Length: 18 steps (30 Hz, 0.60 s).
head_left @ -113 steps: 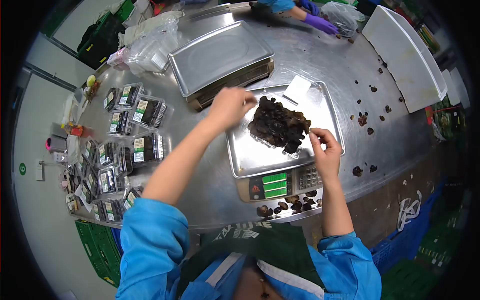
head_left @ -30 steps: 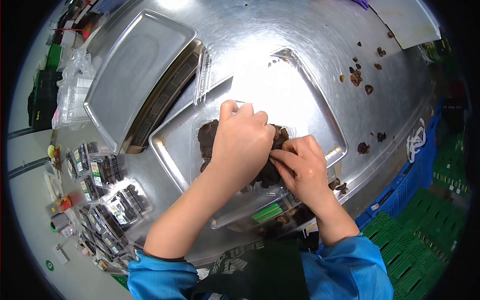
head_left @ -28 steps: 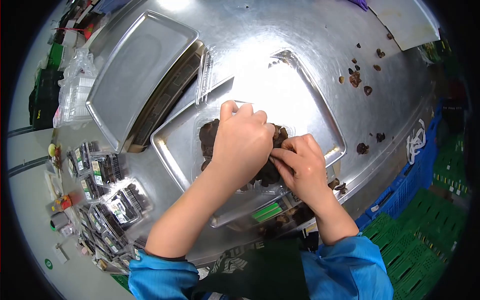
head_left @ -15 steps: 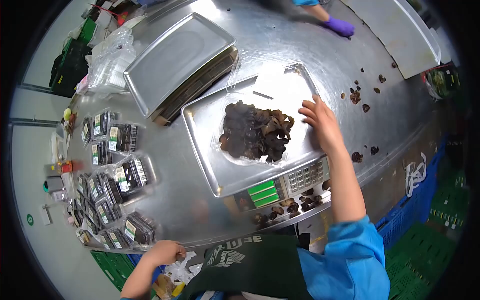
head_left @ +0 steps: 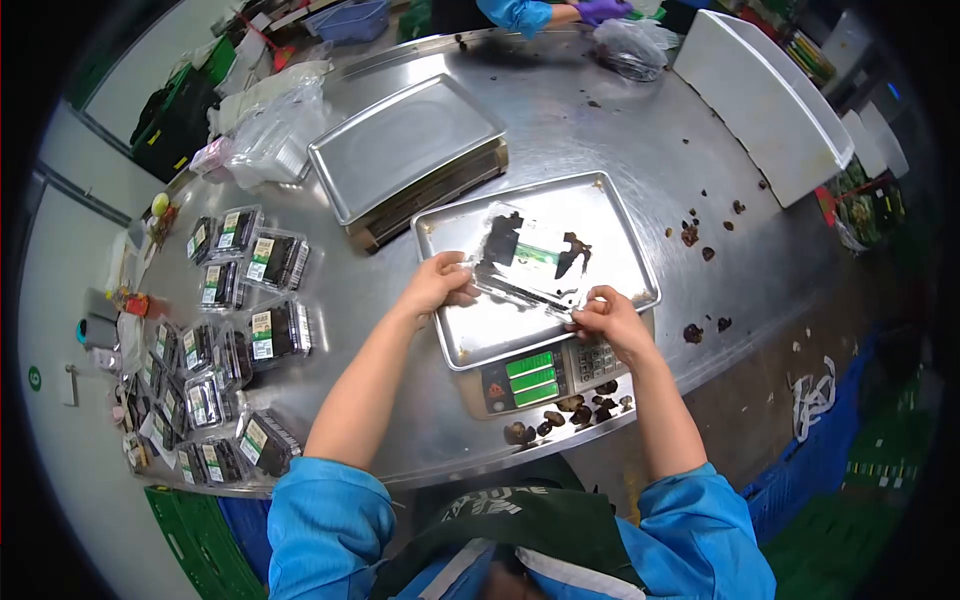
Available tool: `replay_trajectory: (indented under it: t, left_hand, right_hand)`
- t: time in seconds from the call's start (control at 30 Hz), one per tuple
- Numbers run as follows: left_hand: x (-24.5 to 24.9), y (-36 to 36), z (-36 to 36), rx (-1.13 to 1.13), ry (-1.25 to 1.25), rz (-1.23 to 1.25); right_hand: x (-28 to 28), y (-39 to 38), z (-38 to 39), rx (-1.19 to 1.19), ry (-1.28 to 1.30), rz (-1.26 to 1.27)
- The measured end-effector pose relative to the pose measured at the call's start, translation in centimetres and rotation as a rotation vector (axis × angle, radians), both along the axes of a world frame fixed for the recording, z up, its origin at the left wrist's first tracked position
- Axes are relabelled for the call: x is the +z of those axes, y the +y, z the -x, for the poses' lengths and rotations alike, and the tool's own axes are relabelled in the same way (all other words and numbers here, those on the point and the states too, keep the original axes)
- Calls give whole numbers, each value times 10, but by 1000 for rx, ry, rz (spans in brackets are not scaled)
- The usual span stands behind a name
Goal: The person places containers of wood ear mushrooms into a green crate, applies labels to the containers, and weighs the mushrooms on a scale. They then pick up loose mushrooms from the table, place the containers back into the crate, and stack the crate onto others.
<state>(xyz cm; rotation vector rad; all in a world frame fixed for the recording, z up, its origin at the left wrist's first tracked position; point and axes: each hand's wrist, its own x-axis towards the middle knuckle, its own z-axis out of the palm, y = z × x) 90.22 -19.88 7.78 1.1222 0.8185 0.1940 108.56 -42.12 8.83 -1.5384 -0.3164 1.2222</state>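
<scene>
A labelled clear box (head_left: 528, 258) of dark fungus is held on the scale tray (head_left: 490, 332), its left edge pinched by the left hand (head_left: 438, 284) and its near right corner by the right hand (head_left: 606, 318), with bare tray along the near rim.

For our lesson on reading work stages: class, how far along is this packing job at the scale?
Done: many labelled boxes of dark mushrooms lie to the person's left. In hand: the left hand and right hand hold opposite corners of a clear box, lid over, on the scale tray. Left: loose mushrooms lie before the scale, unpacked.
</scene>
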Motion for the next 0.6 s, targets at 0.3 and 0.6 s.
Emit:
replay_trajectory:
  t: [0.3, 0.6]
  left_hand:
    - [-1, -52, 204, 427, -326, -73]
    - [-30, -27, 396, 930, -494, -156]
  right_hand:
    - [16, 6, 163, 174, -188, -361]
    - [-50, -87, 163, 65, -329, -160]
